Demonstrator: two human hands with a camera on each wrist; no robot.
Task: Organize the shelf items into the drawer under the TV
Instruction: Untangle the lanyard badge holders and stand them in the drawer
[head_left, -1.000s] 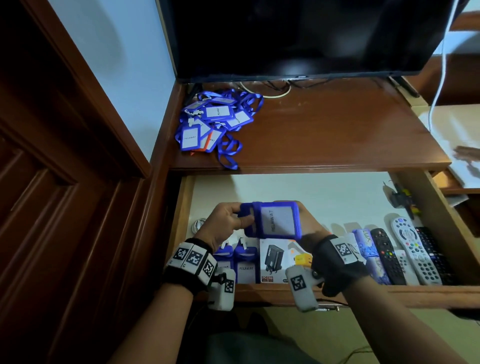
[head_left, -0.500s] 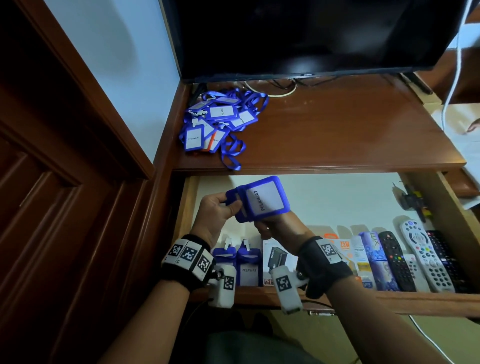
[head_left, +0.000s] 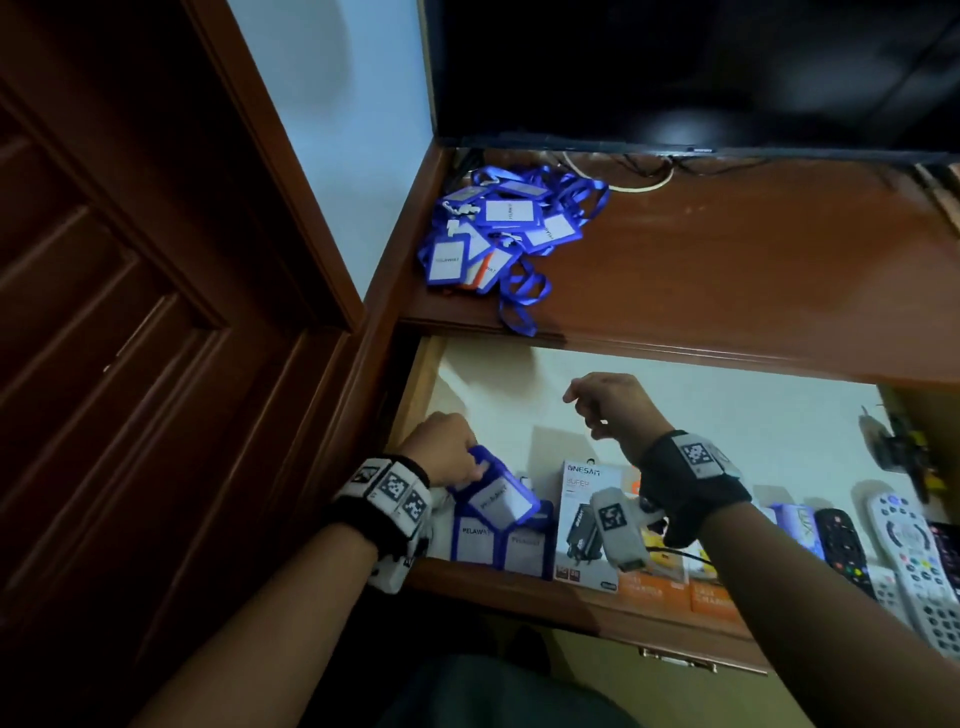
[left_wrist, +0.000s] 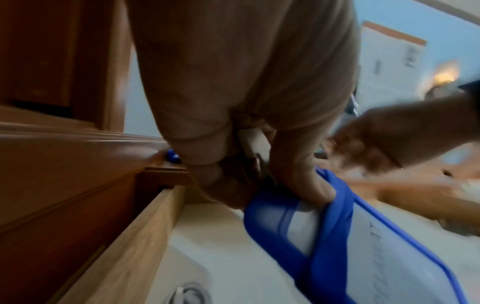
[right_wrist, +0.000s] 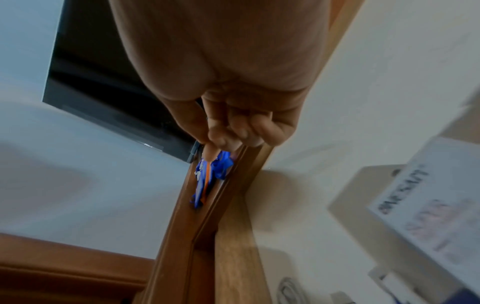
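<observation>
Left hand (head_left: 445, 451): grips top of a blue badge holder (head_left: 494, 498), lowering it at the front-left corner of the drawer (head_left: 415, 395).
Badge holder: tilted, leaning on two upright holders (head_left: 498, 543) at the drawer's front edge; reads "PELAWAT".
Right hand (head_left: 615, 404): empty, fingers loosely curled, raised above mid-drawer.
Box (head_left: 582, 519): just right of the upright holders; reads "ONESAM", "SUPER".
Remotes (head_left: 904, 545): front-right of the drawer.
Badge pile (head_left: 498, 228): tangled with lanyards, left end of the shelf (head_left: 727, 270), under the TV (head_left: 675, 73); not yet moved.
Risk: likely knocks the upright row over if released tilted; lanyard loop overhanging the shelf edge may snag and drag the pile.
</observation>
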